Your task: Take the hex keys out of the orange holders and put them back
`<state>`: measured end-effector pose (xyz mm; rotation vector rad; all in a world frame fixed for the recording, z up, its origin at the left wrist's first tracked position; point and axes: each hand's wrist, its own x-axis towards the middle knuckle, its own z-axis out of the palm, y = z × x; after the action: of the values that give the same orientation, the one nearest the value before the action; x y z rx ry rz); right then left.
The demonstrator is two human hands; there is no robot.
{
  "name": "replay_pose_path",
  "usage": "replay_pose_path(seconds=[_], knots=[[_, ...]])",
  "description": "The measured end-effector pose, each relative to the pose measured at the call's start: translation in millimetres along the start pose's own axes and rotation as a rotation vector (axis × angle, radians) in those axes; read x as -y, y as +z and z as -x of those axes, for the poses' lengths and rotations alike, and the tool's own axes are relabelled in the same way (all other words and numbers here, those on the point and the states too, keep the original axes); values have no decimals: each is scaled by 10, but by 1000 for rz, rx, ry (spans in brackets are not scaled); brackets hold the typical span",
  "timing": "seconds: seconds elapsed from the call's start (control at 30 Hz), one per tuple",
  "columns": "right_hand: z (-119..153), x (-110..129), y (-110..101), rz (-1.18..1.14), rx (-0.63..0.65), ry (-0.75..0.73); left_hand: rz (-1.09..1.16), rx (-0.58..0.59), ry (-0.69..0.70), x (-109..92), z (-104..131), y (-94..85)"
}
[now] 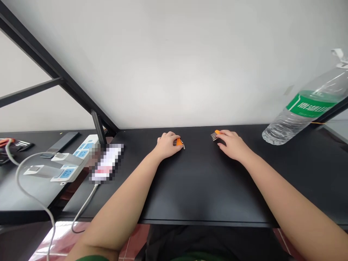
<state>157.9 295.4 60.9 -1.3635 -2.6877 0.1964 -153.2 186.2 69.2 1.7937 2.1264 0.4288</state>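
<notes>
My left hand rests near the back of the black desk, its fingers closed on a small orange holder with dark slots and a short metal piece sticking out at its right side. To the right, my right hand pinches a second orange holder between thumb and fingers. Several thin metal rods point out of that one toward the left. The two hands are apart, with bare desktop between them. My fingers cover part of each holder, so its exact kind is unclear.
A large water bottle with a green label leans at the right. On the left lie a phone with a blurred screen and a charging cable, a white power strip with plugs, and a dark slab. A black frame rises there.
</notes>
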Motion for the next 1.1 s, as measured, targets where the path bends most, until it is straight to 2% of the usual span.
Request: replay_pose_path(seconds=[0.33, 0.4, 0.53, 0.67, 0.83, 0.97, 1.03, 1.1], knots=[[66, 208, -72, 14, -6, -31, 99, 83, -23, -115, 77, -74], [51, 231, -132, -120, 11, 57, 122, 94, -2, -123, 93, -55], [-1, 225, -248, -430, 27, 338, 160, 95, 60, -133, 102, 16], [-60, 128, -257, -542, -11, 467, 179, 52, 165, -151, 83, 98], [-111, 5, -230, -597, -50, 468, 197, 124, 200, -208, 104, 101], [-101, 5, -245, -489, -94, 471, 189, 143, 202, -240, 129, 91], [-56, 90, -237, -453, -97, 407, 173, 110, 229, -252, 135, 114], [10, 238, -199, -487, -23, 271, 143, 67, 282, -268, 140, 150]])
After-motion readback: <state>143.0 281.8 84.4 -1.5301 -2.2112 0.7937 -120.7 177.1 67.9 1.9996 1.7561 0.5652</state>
